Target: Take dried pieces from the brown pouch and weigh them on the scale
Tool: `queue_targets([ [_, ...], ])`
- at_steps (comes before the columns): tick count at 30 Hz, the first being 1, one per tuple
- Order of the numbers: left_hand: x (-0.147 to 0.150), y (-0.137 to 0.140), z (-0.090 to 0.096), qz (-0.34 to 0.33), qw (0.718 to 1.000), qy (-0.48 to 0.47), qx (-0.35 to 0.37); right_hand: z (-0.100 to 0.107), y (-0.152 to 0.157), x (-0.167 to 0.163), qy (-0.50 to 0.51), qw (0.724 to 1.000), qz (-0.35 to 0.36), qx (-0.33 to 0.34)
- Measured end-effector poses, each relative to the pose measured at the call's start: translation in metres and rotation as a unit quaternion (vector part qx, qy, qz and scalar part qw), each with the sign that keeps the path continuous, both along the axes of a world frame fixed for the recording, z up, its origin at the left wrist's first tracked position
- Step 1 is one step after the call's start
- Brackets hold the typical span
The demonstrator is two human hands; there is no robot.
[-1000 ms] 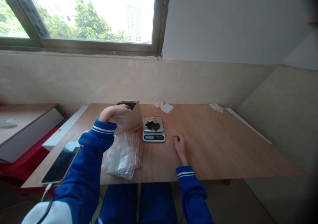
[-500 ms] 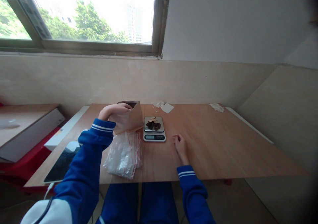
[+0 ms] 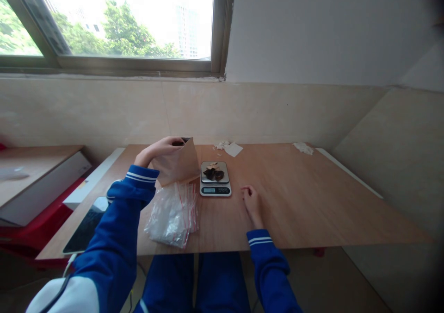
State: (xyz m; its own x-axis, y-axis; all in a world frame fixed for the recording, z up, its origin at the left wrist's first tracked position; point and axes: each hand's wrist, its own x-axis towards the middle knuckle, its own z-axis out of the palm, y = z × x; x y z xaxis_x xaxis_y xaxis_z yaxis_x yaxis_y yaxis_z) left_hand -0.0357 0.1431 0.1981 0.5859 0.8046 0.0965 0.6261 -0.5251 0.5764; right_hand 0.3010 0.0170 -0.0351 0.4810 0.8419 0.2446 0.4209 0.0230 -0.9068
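Observation:
My left hand (image 3: 164, 147) reaches over the mouth of an upright brown paper bag (image 3: 183, 165). Its fingertips dip inside the opening, where something dark shows; whether they grip anything is hidden. Right of the bag stands a small white digital kitchen scale (image 3: 215, 191) with a lit display. Dark dried pieces (image 3: 213, 173), looking like dried fungus, lie on its plate with a few pale flat pieces (image 3: 214, 165) behind them. My right hand (image 3: 252, 202) rests on the table to the right of the scale, fingers curled in, with nothing visible in them.
A pile of clear zip bags (image 3: 171, 218) with red seals lies before the paper bag. At left is a dark tablet (image 3: 83, 229) with a cable plugged in. White scraps (image 3: 222, 145) and a paper square (image 3: 233, 149) lie along the wall; another pale scrap pile (image 3: 303, 148) is at right.
My left hand has risen slightly and drawn back a little, so more of its fingers shows above the bag's mouth. My right hand and the scale's load look the same.

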Motion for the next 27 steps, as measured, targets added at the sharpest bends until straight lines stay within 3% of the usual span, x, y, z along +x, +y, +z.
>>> queue_targets([
  [10,-0.004,0.002,-0.009,0.082,0.973,-0.148,0.159,0.000,0.000,0.000,-0.015,1.000,-0.001,0.006],
  [15,0.002,-0.006,-0.011,0.203,0.919,-0.213,0.261,0.001,0.000,0.000,-0.011,1.000,0.000,0.002],
  [19,0.004,-0.010,-0.013,0.252,0.887,-0.251,0.295,0.002,-0.001,0.000,-0.008,1.000,0.000,-0.002],
  [25,0.017,-0.049,-0.006,0.303,0.839,-0.307,0.332,0.001,0.000,0.001,-0.001,1.000,0.003,-0.002],
  [27,0.033,-0.071,-0.012,0.273,0.858,-0.314,0.302,0.001,0.001,0.002,0.005,1.000,0.002,-0.005],
])
